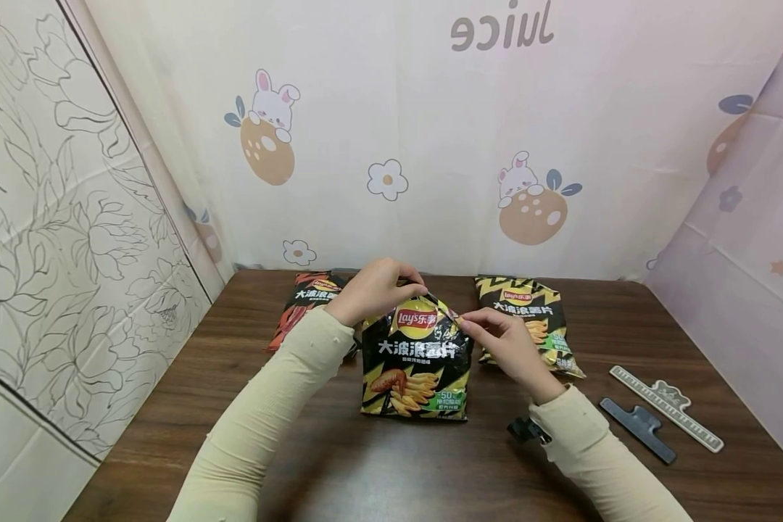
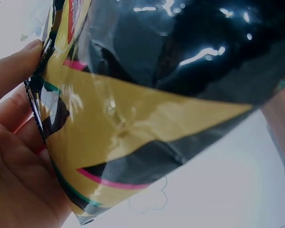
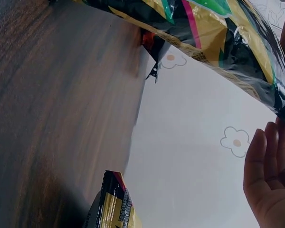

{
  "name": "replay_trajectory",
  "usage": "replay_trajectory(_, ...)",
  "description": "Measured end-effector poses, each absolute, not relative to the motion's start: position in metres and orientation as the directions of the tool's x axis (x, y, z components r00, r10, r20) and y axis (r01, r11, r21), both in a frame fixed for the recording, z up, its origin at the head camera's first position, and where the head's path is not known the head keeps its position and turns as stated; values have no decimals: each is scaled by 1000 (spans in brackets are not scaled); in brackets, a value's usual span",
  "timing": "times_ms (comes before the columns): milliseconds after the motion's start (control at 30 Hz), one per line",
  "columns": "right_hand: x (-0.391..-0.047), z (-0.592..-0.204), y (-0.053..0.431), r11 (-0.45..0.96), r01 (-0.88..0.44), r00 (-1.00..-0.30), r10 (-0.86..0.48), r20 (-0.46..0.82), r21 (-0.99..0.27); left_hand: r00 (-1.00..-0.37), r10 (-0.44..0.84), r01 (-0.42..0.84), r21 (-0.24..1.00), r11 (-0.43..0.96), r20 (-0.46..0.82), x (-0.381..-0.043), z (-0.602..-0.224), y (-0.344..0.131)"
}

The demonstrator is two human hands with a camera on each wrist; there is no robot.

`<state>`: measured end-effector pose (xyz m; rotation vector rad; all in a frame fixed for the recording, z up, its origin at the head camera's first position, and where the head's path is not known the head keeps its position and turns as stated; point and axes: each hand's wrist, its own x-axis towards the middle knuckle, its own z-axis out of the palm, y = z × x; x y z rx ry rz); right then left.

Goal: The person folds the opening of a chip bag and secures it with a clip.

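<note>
A black-and-yellow potato chip bag (image 1: 415, 362) is upright over the middle of the table, its printed front facing me. My left hand (image 1: 378, 288) pinches the top edge on the left, with the thumb in front. Lower down on the right, my right hand (image 1: 505, 344) pinches the same top edge near the corner. That edge looks folded or pressed flat and slants down to the right. Up close in the left wrist view, the left thumb and fingers (image 2: 19, 137) lie on either side of the crimped seal. Whether the bag's base touches the table is unclear.
A red-and-black chip bag (image 1: 300, 304) lies behind my left forearm, partly hidden. Another yellow-and-black chip bag (image 1: 535, 319) lies behind my right hand. On the right are a whitish clip (image 1: 665, 406) and a dark grey clip (image 1: 638, 429). Curtains border the wooden table (image 1: 391, 478).
</note>
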<state>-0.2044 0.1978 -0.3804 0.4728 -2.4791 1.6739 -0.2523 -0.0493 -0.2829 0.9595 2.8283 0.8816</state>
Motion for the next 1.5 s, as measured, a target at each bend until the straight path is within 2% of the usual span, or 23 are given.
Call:
replay_trajectory(267, -199, -373, 192, 331, -266, -960, -180, 216, -905, -806, 569, 559, 526, 641, 164, -251, -284, -50)
replay_trajectory(433, -193, -364, 188, 321, -280, -955, -187, 229, -905, -803, 570, 566, 521, 638, 175, -250, -285, -50)
replay_trajectory(667, -203, -381, 194, 318, -310, -948, -179, 264, -896, -794, 580, 580, 514, 632, 183, -249, -285, -51)
replay_trajectory(1000, -203, -384, 195, 331, -327, -943, -174, 283, -885, -788, 592, 589, 490, 643, 171, -248, -285, -52)
replay_trajectory(1500, -201, -382, 202, 440, -356, -934, -182, 306, -824, -772, 598, 617, 477, 626, 214, -248, -291, -49)
